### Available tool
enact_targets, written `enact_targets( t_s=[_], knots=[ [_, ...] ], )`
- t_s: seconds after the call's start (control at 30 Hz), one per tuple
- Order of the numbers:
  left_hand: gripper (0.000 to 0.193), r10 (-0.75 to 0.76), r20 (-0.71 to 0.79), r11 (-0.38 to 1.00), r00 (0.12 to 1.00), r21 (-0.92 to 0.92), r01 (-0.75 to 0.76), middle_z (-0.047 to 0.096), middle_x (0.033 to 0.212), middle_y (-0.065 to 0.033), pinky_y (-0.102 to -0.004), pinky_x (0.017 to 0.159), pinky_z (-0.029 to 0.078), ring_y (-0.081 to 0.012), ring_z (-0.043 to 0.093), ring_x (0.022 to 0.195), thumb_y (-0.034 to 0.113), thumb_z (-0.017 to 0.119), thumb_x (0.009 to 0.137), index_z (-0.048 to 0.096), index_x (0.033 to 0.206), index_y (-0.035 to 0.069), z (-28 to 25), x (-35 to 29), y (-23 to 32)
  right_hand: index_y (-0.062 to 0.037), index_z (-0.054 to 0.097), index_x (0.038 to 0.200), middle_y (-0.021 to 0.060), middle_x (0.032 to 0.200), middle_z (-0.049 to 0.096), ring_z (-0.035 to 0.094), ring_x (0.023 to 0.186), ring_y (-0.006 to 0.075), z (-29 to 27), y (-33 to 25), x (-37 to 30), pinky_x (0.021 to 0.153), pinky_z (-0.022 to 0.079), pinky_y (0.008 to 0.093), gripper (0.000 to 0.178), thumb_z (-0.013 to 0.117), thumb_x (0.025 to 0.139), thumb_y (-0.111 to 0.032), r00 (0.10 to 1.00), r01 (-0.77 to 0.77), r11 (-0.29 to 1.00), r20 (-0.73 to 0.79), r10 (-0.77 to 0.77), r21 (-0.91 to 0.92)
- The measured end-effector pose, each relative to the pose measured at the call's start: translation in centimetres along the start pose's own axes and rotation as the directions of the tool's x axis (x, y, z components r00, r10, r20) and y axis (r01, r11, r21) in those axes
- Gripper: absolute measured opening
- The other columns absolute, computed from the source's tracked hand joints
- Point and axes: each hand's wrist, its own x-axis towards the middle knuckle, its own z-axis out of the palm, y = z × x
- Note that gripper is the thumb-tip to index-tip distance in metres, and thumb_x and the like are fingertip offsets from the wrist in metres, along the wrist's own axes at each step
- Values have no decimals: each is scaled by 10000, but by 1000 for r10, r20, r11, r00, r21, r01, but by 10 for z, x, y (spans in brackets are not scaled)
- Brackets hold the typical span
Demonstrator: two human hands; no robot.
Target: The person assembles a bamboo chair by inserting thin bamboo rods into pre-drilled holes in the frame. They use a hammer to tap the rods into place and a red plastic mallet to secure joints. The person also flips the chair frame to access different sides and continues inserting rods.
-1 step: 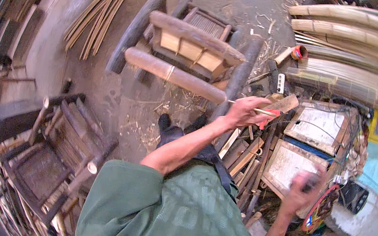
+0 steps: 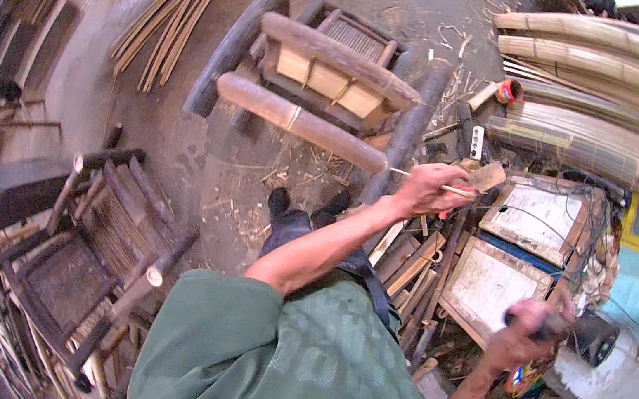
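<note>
My left hand [image 2: 427,190] is closed round a thin bamboo stick [image 2: 459,191], with the fingers pinched along its length. One end of the stick points toward the bamboo rail [image 2: 302,123] of a dark-framed chair in front of me. A small red thing [image 2: 442,214] shows just under those fingers; its kind is unclear. On the right, my right hand [image 2: 515,346] is smeared by motion over the edge of a white-panelled box [image 2: 493,290]. It is closed around a dark, rounded object [image 2: 526,317] too blurred to name.
Wood and bamboo offcuts [image 2: 412,273] lie between me and the box. Loose cables [image 2: 596,218] drape over its far side. Thick bamboo poles [image 2: 607,70] are stacked far right, near a red tin [image 2: 510,91]. Thin strips [image 2: 187,7] lie far left; another chair [image 2: 81,279] stands near left.
My right hand has shifted right and slightly toward me with the dark object. My left hand has moved a little to the right with the stick, and less of the red thing shows.
</note>
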Motion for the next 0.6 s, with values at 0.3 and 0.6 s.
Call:
enact_targets(
  t_s=[0.3, 0.6],
  knots=[
    [297, 27, -327, 999, 945, 38, -15, 555, 602, -146, -388, 464, 430, -302, 559, 509, 273, 611, 903, 586, 691, 67, 16, 7, -1, 19, 528, 1022, 131, 693, 593, 585, 633, 312, 22, 19, -34, 621, 479, 391, 281, 652, 780, -54, 848, 128, 789, 479, 228, -601],
    [274, -18, -178, 994, 984, 106, 37, 579, 612, -124, -406, 479, 448, -328, 579, 543, 290, 648, 863, 583, 686, 91, 20, 1, -4, -26, 557, 961, 115, 848, 628, 573, 691, 181, 35, 25, -51, 647, 467, 345, 171, 598, 812, -99, 916, -54, 916, 346, 204, -397]
  ],
)
